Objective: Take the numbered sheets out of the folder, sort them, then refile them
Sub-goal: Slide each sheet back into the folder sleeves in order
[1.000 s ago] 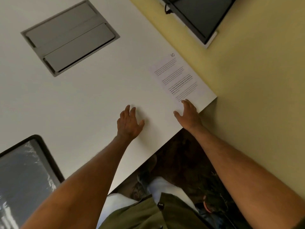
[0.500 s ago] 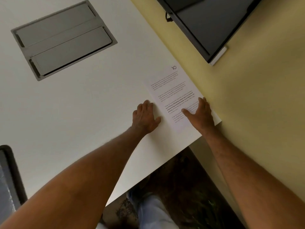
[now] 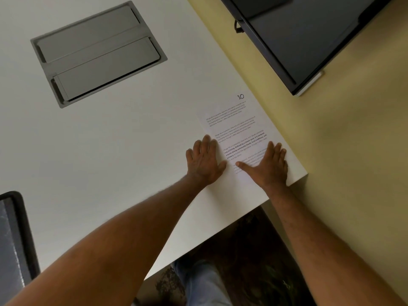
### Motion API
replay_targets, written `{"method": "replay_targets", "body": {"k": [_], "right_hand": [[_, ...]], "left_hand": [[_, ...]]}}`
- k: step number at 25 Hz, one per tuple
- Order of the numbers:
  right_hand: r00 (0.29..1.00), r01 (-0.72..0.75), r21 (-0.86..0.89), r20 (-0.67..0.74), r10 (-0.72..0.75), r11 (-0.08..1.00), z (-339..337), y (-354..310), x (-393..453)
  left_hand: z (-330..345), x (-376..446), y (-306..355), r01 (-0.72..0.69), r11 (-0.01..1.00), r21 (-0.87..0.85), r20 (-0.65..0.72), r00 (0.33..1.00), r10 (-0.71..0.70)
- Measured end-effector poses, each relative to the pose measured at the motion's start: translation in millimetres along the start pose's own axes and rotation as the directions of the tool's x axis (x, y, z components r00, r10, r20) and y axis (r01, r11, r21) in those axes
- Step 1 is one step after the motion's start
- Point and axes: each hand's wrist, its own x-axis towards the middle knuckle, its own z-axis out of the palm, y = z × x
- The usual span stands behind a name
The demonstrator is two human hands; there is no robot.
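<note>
A white printed sheet point(image 3: 234, 122) marked 10 lies flat near the right corner of the white table point(image 3: 110, 140). My left hand point(image 3: 204, 161) lies flat with straight fingers on the sheet's left edge. My right hand point(image 3: 270, 165) presses flat on the sheet's lower right part, thumb stretched toward the left hand. A black folder point(image 3: 15, 244) with a shiny plastic sleeve shows at the left edge of the view, cut off by the frame.
A grey metal cable hatch point(image 3: 97, 54) is set into the table at the back left. A dark wall screen point(image 3: 309, 36) hangs on the yellow wall point(image 3: 353, 140) to the right. The table's front edge runs diagonally, with my legs below it.
Both hands have slid forward onto the sheet; the right hand came from the sheet's near corner onto its lower part, and the left hand reached its left edge. The view has shifted right.
</note>
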Motion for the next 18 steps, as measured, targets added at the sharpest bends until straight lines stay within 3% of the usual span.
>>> {"method": "replay_targets", "body": {"k": [7, 10, 12, 15, 18], "right_hand": [[0.996, 0.054, 0.031, -0.073, -0.052, 0.998, 1.9, -5.5, -12.3], [0.988, 0.065, 0.076, -0.147, -0.054, 0.995, -4.4, -11.2, -13.0], [0.989, 0.040, 0.224, -0.148, -0.007, 0.974, -11.4, -16.7, -10.6], [0.996, -0.090, 0.647, 0.037, 0.087, 0.757, -20.5, -23.3, -5.0], [0.978, -0.206, 0.866, 0.202, 0.059, 0.456, -28.4, -26.3, -4.2]], "left_hand": [[-10.7, 3.8, 11.0, 0.157, 0.937, -0.312, 0.083, 0.987, -0.137], [-12.0, 3.7, 4.1, 0.130, 0.948, -0.291, 0.082, 0.991, -0.110], [-8.8, 0.9, -1.8, 0.073, 0.974, -0.215, 0.068, 0.996, -0.060], [-4.2, -3.7, -11.0, 0.000, 0.992, -0.127, 0.042, 0.999, 0.006], [-3.2, -5.8, -18.0, -0.029, 0.995, -0.100, 0.061, 0.998, 0.035]]}}
